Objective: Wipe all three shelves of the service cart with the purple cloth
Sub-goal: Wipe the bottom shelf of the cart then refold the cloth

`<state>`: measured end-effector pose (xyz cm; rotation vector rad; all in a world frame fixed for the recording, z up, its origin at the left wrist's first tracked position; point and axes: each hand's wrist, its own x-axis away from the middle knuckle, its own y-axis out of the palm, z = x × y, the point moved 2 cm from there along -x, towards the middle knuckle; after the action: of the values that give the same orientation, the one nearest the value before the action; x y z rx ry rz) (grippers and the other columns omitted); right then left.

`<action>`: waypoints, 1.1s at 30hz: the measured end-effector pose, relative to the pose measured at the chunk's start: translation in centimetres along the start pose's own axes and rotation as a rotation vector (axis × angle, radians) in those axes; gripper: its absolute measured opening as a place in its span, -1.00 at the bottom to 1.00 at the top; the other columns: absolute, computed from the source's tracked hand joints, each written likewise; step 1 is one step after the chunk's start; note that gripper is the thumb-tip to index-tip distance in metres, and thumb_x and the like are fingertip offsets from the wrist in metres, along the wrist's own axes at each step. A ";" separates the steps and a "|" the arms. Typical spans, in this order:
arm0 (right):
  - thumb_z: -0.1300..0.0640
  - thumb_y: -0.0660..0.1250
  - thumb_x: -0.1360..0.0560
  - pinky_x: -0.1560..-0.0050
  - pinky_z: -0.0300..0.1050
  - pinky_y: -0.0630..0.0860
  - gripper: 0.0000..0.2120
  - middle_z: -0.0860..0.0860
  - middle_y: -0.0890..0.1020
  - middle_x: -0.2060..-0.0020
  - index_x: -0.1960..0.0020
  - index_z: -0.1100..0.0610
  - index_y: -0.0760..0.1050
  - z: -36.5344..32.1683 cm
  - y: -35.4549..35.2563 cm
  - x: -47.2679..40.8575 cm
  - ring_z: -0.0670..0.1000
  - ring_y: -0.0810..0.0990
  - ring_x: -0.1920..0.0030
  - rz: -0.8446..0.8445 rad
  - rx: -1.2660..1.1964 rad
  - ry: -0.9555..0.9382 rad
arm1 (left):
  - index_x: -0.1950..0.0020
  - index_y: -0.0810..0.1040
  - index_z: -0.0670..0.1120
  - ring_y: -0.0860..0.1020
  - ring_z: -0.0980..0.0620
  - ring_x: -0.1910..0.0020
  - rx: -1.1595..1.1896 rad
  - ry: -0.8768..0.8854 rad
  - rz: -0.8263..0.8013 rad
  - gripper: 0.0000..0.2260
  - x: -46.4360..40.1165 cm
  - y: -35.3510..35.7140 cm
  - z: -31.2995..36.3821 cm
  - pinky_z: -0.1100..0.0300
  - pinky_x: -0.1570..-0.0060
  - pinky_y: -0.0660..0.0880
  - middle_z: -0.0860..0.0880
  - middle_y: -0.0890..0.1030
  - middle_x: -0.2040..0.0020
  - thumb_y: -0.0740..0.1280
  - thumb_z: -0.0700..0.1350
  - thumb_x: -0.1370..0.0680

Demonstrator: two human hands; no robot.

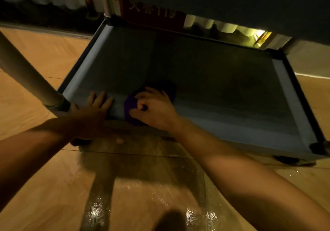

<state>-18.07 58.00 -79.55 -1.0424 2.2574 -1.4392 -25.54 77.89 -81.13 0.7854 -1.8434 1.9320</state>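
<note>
The cart's bottom shelf [223,80] is a dark grey tray with a raised rim, seen from above under the shelf over it. My right hand [155,108] presses a bunched purple cloth [131,104] onto the shelf just inside its near rim, left of centre. More of the cloth shows dark beyond my fingers. My left hand [89,113] grips the near rim at the front left corner, fingers hooked over the edge, beside the cart's round post [26,75].
The shelf above [232,2] overhangs the top of the view. A shiny wooden floor [53,186] lies all around the cart. A caster [287,159] sits under the front right corner. A red sign [153,14] stands behind the cart.
</note>
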 end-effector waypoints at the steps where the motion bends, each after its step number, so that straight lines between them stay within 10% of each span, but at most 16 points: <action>1: -0.17 0.40 -0.51 -0.51 0.23 0.15 -0.71 0.02 0.56 -0.31 0.08 0.06 0.58 0.2 0.2 0.0 0.13 0.39 -0.43 0.057 0.030 0.017 | -0.58 -0.36 0.12 -0.26 -0.24 -0.59 -0.002 -0.013 -0.006 0.46 -0.1 0.2 0.0 -0.48 -0.44 -0.08 -0.05 -0.35 -0.62 0.00 0.76 0.17; 6: -0.30 0.35 -0.42 -0.46 0.52 0.02 -0.21 0.16 0.14 -0.60 -0.56 -0.09 0.22 0.2 1.2 -0.3 0.35 0.01 -0.59 0.120 0.171 0.223 | -0.57 -0.35 0.19 -0.26 -0.24 -0.60 0.024 -0.035 -0.002 0.37 -1.6 0.3 -0.3 -0.52 -0.41 -0.02 -0.02 -0.34 -0.62 0.08 0.77 0.06; 11: -0.13 0.38 -0.48 -0.41 0.25 0.36 -0.38 0.17 0.37 -0.47 -0.49 0.02 0.37 -0.4 1.1 -1.3 0.31 0.26 -0.51 0.150 0.113 0.094 | -0.52 -0.40 0.31 -0.33 -0.27 -0.57 0.093 -0.054 -0.011 0.27 -2.0 0.5 0.0 -0.51 -0.42 0.02 -0.01 -0.39 -0.61 0.05 0.78 0.03; 14: -0.12 0.35 -0.49 -0.52 0.20 0.22 -0.37 0.08 0.27 -0.56 -0.53 -0.10 0.32 -2.0 1.3 -3.1 0.20 0.16 -0.58 0.100 0.202 -0.055 | -0.53 -0.43 0.26 -0.37 -0.29 -0.55 0.019 -0.071 0.078 0.33 -1.9 1.7 0.9 -0.59 -0.37 -0.09 -0.07 -0.41 -0.59 -0.01 0.78 0.09; 22: -0.06 0.29 -0.56 -0.49 0.13 0.28 -0.55 0.01 0.24 -0.60 -0.45 -0.15 0.45 2.7 -1.2 0.0 0.19 0.14 -0.60 0.092 0.237 0.090 | -0.39 -0.59 0.34 -0.29 -0.29 -0.57 0.000 -0.074 0.128 0.30 -2.4 2.1 0.5 -0.61 -0.30 -0.06 -0.07 -0.39 -0.59 0.00 0.78 0.14; 33: -0.05 0.31 -0.60 -0.18 0.04 0.51 -0.61 0.07 0.45 -0.46 -0.42 -0.07 0.49 15.2 -7.8 9.9 0.22 0.49 -0.36 0.158 0.330 0.557 | -0.60 -0.27 0.18 -0.18 -0.26 -0.61 0.028 -0.056 0.055 0.35 -1.1 -0.3 1.5 -0.44 -0.47 -0.02 -0.08 -0.25 -0.64 -0.06 0.78 0.07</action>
<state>-13.11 38.94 -78.50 -0.3803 2.2470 -2.1325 -24.23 76.52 -81.56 0.8132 -1.8931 1.9922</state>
